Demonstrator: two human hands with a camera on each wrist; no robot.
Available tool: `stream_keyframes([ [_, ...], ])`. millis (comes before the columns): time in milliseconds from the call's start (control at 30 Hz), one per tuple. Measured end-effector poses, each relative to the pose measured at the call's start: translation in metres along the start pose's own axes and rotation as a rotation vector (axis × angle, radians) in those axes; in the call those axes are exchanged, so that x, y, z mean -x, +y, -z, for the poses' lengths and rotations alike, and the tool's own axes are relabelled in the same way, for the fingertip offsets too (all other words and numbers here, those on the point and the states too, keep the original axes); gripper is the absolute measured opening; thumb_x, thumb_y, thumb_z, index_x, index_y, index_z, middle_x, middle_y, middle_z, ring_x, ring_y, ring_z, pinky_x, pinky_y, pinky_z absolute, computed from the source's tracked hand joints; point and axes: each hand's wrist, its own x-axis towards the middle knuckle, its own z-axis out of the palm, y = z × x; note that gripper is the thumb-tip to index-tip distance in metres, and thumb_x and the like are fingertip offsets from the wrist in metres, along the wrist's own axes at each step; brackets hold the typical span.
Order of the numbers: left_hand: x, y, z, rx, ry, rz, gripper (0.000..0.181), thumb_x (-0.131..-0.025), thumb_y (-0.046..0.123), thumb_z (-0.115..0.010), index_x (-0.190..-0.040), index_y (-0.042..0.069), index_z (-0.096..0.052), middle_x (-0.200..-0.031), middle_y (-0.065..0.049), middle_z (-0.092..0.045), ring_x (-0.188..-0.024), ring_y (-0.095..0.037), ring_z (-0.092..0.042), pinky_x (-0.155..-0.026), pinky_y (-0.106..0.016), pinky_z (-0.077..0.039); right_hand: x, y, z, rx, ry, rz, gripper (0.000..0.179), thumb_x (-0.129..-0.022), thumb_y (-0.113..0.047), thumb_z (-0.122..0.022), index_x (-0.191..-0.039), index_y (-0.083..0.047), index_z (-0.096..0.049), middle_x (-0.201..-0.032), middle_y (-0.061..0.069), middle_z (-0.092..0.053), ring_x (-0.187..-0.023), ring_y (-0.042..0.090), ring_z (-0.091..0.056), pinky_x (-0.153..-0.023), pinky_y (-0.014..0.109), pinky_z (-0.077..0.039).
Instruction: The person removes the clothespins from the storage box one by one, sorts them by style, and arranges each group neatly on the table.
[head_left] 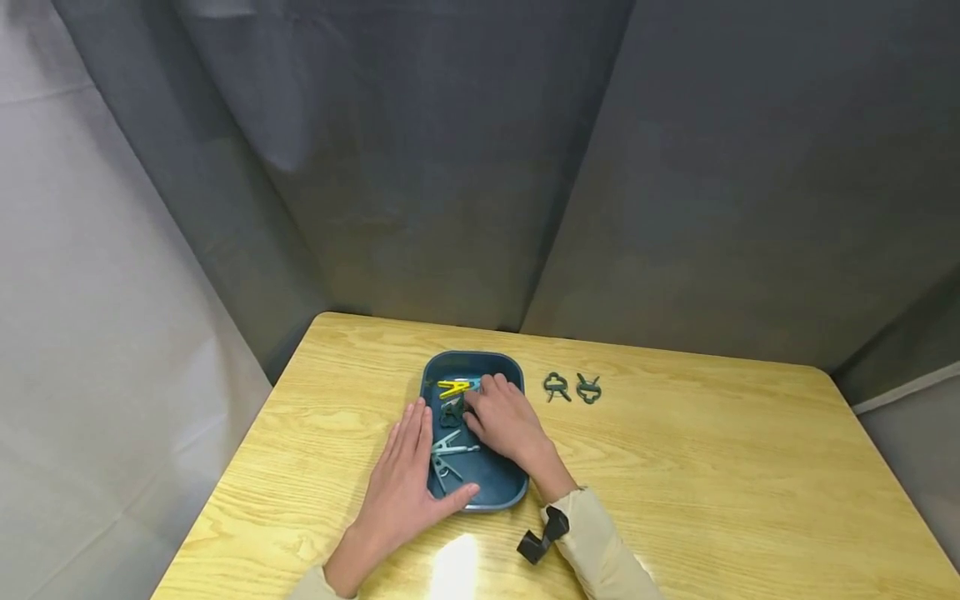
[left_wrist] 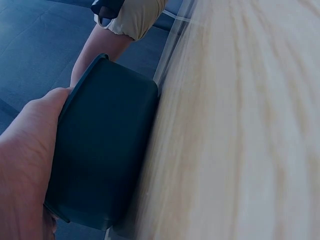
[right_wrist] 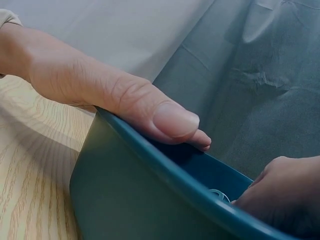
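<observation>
My left hand rests along the left side and near corner of a dark blue tray, fingers straight, thumb over the rim. Inside the tray, my right hand has its fingers bent downward beside a dark green clip. I cannot tell whether they pinch it. A yellow clothespin lies beyond that clip, with a blue one partly hidden by the right fingers. Pale green clothespins lie in the tray's near left part, close to the left fingers.
Two dark green clips lie on the wooden table just right of the tray. A black strap piece hangs at the right sleeve. Grey curtain stands behind the table's far edge, with pale cloth on the left.
</observation>
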Motion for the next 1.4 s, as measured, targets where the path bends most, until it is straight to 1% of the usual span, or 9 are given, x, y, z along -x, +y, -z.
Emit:
stream_keyframes([
  [100,0.0004,0.0003,0.0,0.005,-0.014,0.007,0.126,-0.084,0.092,-0.047,-0.166,0.001,-0.017,-0.176,-0.013,-0.01,-0.162,-0.026,-0.006,-0.129,-0.047,-0.018,0.0005,0.0006,-0.0006,0.002,-0.008,0.004,0.016,-0.095,-0.031,-0.077,-0.092,-0.016,-0.071,-0.088,0.003,-0.055,-0.083,0.022,-0.046,-0.073,0.036,-0.042],
  [300,0.0007,0.001,0.0005,0.014,-0.028,0.02,0.126,-0.083,0.092,-0.047,-0.167,0.003,-0.014,-0.176,-0.012,-0.009,-0.162,-0.024,-0.004,-0.13,-0.046,-0.017,0.0004,0.0016,0.0003,-0.024,-0.035,0.012,0.029,-0.087,-0.032,-0.083,-0.074,-0.019,-0.06,-0.08,-0.002,-0.051,-0.079,0.02,-0.044,-0.068,0.033,-0.038],
  [433,0.0006,0.0007,0.0008,0.011,-0.017,0.016,0.126,-0.084,0.092,-0.047,-0.167,0.003,-0.014,-0.175,-0.013,-0.01,-0.162,-0.024,-0.005,-0.13,-0.046,-0.017,0.0,0.0018,0.0007,-0.064,-0.017,-0.015,0.027,-0.085,-0.035,-0.084,-0.091,-0.015,-0.067,-0.086,-0.001,-0.051,-0.084,0.021,-0.044,-0.073,0.034,-0.04],
  [567,0.0006,0.0005,0.0003,0.002,-0.01,0.013,0.126,-0.084,0.092,-0.047,-0.167,0.002,-0.014,-0.175,-0.013,-0.01,-0.162,-0.025,-0.007,-0.129,-0.047,-0.018,0.001,0.001,0.0005,-0.019,-0.013,-0.043,0.044,-0.085,-0.04,-0.083,-0.112,-0.009,-0.07,-0.097,0.006,-0.053,-0.092,0.025,-0.044,-0.08,0.038,-0.043],
  [733,0.0004,0.0004,-0.0006,0.005,-0.019,0.017,0.126,-0.084,0.092,-0.046,-0.167,0.003,-0.014,-0.176,-0.012,-0.007,-0.162,-0.026,-0.007,-0.13,-0.047,-0.017,0.0015,-0.0006,0.0,0.071,-0.028,-0.035,0.045,-0.084,-0.046,-0.082,-0.103,-0.006,-0.072,-0.097,0.009,-0.056,-0.091,0.027,-0.045,-0.081,0.039,-0.044],
  [867,0.0004,0.0001,-0.0008,-0.003,-0.017,0.018,0.126,-0.084,0.092,-0.046,-0.167,0.003,-0.014,-0.176,-0.011,-0.007,-0.162,-0.027,-0.008,-0.129,-0.047,-0.018,0.0008,-0.0013,-0.0008,0.085,-0.044,-0.033,0.046,-0.086,-0.049,-0.08,-0.101,-0.006,-0.074,-0.095,0.008,-0.058,-0.09,0.026,-0.046,-0.08,0.038,-0.044],
  [967,0.0007,-0.0003,-0.0001,-0.004,-0.024,0.02,0.126,-0.084,0.092,-0.046,-0.167,0.003,-0.013,-0.176,-0.011,-0.006,-0.162,-0.025,-0.005,-0.129,-0.047,-0.018,0.0002,-0.0013,-0.0009,0.059,-0.057,-0.03,0.046,-0.086,-0.048,-0.079,-0.11,-0.01,-0.075,-0.097,0.007,-0.059,-0.091,0.025,-0.046,-0.082,0.038,-0.045],
  [1167,0.0016,-0.0003,0.0017,0.005,-0.04,0.027,0.126,-0.084,0.092,-0.046,-0.167,0.004,-0.011,-0.176,-0.01,-0.004,-0.162,-0.022,0.0,-0.13,-0.045,-0.015,0.0007,-0.0006,-0.0004,0.017,-0.105,0.014,0.059,-0.083,-0.048,-0.08,-0.136,-0.022,-0.071,-0.108,0.005,-0.061,-0.094,0.024,-0.044,-0.084,0.038,-0.044],
  [1400,0.001,0.0004,0.001,0.012,-0.037,0.032,0.126,-0.084,0.092,-0.046,-0.167,0.004,-0.013,-0.176,-0.01,-0.007,-0.162,-0.024,-0.005,-0.13,-0.046,-0.017,0.0003,-0.0007,-0.0004,0.046,-0.114,-0.019,0.056,-0.083,-0.052,-0.079,-0.116,-0.007,-0.076,-0.103,0.008,-0.062,-0.092,0.025,-0.044,-0.084,0.039,-0.044],
])
